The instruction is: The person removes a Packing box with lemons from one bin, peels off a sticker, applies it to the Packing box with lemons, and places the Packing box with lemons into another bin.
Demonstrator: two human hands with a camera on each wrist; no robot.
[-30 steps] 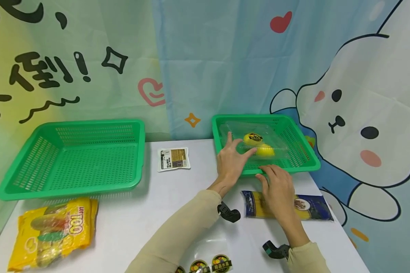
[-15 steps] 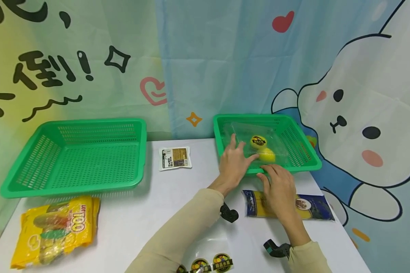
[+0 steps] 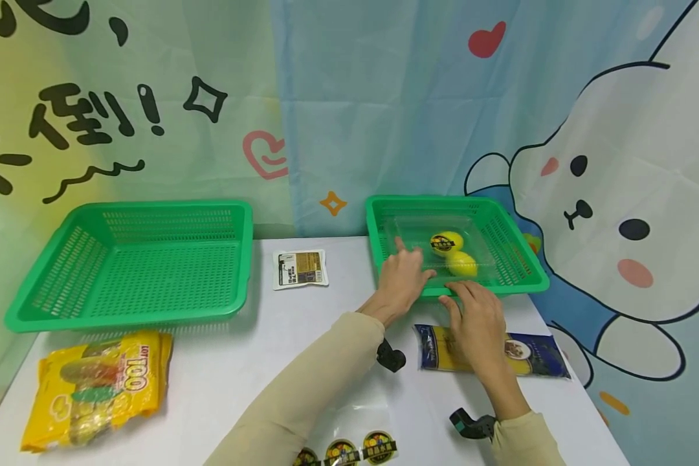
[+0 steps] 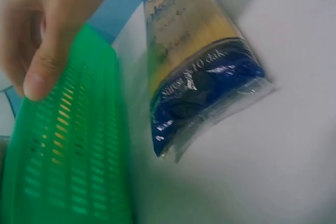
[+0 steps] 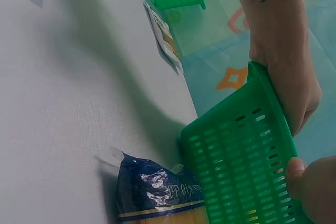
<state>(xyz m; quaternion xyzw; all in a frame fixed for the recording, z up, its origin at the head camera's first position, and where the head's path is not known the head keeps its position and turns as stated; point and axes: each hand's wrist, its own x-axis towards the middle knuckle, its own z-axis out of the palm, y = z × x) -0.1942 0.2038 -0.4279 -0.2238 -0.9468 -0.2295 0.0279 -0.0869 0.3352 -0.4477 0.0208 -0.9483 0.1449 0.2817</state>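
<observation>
Left hand point(image 3: 400, 279) lies over the near rim of the right green basket point(image 3: 524, 275), fingers straight and spread, reaching into the basket and touching the near wall of the clear plastic tray point(image 3: 477, 249). Whether the fingers press or only rest there cannot be told. Left wrist view: thumb hangs just over the basket's perforated side point(image 4: 68, 161).

Right hand point(image 3: 474, 317) rests palm down, fingers relaxed and slightly spread, fingertips at the outer face of the same basket's near rim. The hand overlaps the left part of the blue-and-yellow pasta packet point(image 3: 536, 356), which lies flat on the tabletop just in front of the basket, near the right edge. Nothing is pinched or gripped by either hand.

The clear tray sits inside the right basket, near its middle, and holds two yellow lemons point(image 3: 461, 263) side by side, touching; the rear one carries a dark round label.

Elsewhere on the white tabletop point(image 3: 227, 382): the left green basket point(image 3: 128, 265) at the far left; a small white packet point(image 3: 299, 268) between the two baskets near the far edge; a yellow snack bag point(image 3: 96, 388) at the near left corner; a clear pack with round labels point(image 3: 349, 450) at the near edge. A cartoon cloth backdrop point(image 3: 617, 162) hangs behind.
</observation>
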